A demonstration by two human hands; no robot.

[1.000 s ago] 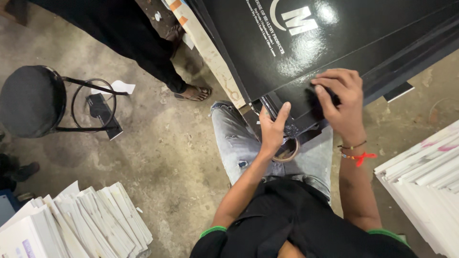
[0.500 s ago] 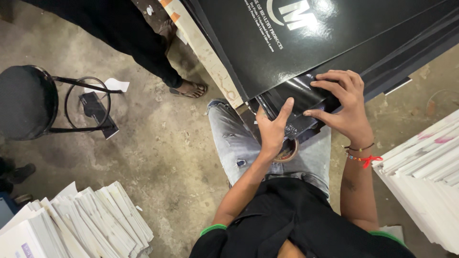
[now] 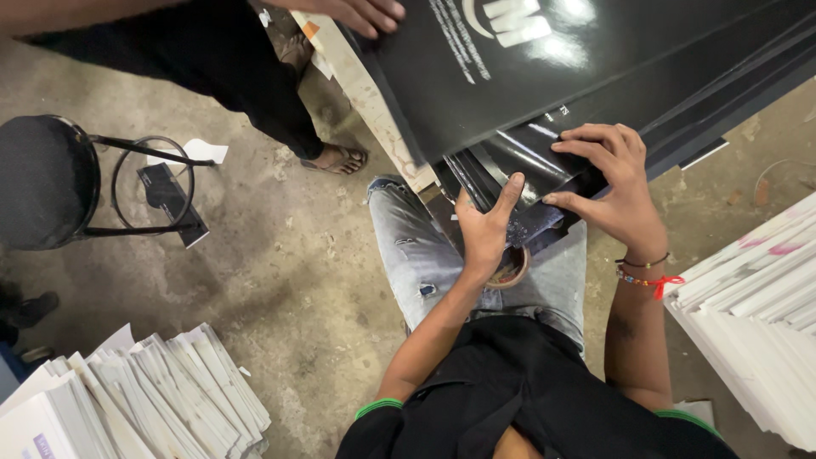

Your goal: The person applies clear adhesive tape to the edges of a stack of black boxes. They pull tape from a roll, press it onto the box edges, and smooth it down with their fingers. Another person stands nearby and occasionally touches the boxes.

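A stack of large glossy black sheets (image 3: 595,68) lies across a pale board (image 3: 374,110) at the top. My left hand (image 3: 484,229) grips the near corner of a lower black sheet (image 3: 527,166) from the left, thumb up along its edge. My right hand (image 3: 616,187) pinches the same sheet from the right, fingers curled over its top. A roll of brown tape (image 3: 514,268) rests on my lap just below my left hand.
Another person's hand (image 3: 365,13) presses on the top sheet, and their sandalled foot (image 3: 336,157) stands by the board. A black stool (image 3: 51,183) is at left. White card stacks lie bottom left (image 3: 144,399) and right (image 3: 756,314).
My right hand has slid down and left along the sheet's edge and now pinches it. The other person's hand has come onto the top sheet.
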